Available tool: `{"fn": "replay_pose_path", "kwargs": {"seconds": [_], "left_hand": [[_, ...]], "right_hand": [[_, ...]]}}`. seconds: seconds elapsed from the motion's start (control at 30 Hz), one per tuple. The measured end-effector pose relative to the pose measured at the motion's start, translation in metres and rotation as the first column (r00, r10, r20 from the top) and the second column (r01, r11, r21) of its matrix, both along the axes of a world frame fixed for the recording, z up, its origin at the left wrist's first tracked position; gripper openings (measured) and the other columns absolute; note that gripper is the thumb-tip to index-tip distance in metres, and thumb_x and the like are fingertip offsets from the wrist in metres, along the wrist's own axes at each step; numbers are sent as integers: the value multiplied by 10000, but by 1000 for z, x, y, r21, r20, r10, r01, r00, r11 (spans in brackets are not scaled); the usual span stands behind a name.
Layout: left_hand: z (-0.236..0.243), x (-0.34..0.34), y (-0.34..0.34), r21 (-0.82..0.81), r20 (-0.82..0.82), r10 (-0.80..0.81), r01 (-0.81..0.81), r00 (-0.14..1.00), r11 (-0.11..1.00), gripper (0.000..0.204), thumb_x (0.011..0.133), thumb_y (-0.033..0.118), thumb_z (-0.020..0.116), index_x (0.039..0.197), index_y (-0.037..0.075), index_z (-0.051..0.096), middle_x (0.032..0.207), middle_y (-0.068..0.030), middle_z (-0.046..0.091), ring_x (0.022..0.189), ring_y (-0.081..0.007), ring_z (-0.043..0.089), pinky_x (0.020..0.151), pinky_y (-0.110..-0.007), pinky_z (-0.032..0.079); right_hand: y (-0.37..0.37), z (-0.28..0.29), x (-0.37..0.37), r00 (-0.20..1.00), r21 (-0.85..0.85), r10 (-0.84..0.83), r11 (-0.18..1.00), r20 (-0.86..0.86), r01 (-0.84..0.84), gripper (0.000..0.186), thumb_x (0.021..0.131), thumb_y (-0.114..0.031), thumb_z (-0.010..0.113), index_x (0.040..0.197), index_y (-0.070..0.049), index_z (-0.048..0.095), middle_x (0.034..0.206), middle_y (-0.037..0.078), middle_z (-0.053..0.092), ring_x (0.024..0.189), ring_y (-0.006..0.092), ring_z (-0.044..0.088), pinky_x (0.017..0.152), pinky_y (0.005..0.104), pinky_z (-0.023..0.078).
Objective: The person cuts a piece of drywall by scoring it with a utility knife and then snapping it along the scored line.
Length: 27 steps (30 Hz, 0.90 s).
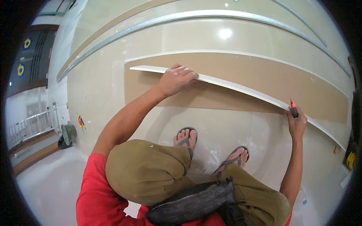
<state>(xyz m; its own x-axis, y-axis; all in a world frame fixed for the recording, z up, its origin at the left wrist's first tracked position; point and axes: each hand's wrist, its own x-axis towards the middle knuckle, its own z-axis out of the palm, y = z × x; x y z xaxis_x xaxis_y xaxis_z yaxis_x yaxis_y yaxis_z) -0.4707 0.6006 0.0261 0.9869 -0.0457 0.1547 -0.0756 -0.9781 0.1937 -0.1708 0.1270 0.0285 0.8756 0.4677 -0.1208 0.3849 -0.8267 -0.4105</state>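
Note:
A long, narrow strip of drywall [241, 89] stands tilted on edge, its thin white edge facing up. My left hand [178, 80] is closed over that edge toward the strip's left part. Farther right, my right hand [298, 122] grips an orange-and-black pointed tool [294, 109], which looks like a utility knife, its tip up. The fingers of that hand also touch the strip's edge. Beneath and behind the strip, a wider brown-faced drywall piece [301, 84] lies flat on the floor. My right fingertips are partly hidden.
Beyond the boards, a long metal channel [211, 14] crosses the floor. My sandalled feet [186, 139] are just on the near side. At left are a red-and-yellow tool [80, 122], a dark bucket [69, 134] and a white railing [32, 124]. Something coiled and yellow [350, 160] lies far right.

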Motion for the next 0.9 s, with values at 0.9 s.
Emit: {"fn": "replay_pose_path", "kwargs": {"seconds": [0.9], "left_hand": [[2, 18, -1, 63, 106, 20, -27, 994, 998, 100, 993, 171, 677, 1051, 93, 652, 1211, -62, 761, 1011, -251, 741, 904, -392, 579]], "right_hand": [[19, 3, 24, 999, -25, -53, 998, -6, 53, 339, 872, -267, 813, 1134, -59, 760, 984, 145, 779, 924, 335, 735, 872, 430, 550]]}}
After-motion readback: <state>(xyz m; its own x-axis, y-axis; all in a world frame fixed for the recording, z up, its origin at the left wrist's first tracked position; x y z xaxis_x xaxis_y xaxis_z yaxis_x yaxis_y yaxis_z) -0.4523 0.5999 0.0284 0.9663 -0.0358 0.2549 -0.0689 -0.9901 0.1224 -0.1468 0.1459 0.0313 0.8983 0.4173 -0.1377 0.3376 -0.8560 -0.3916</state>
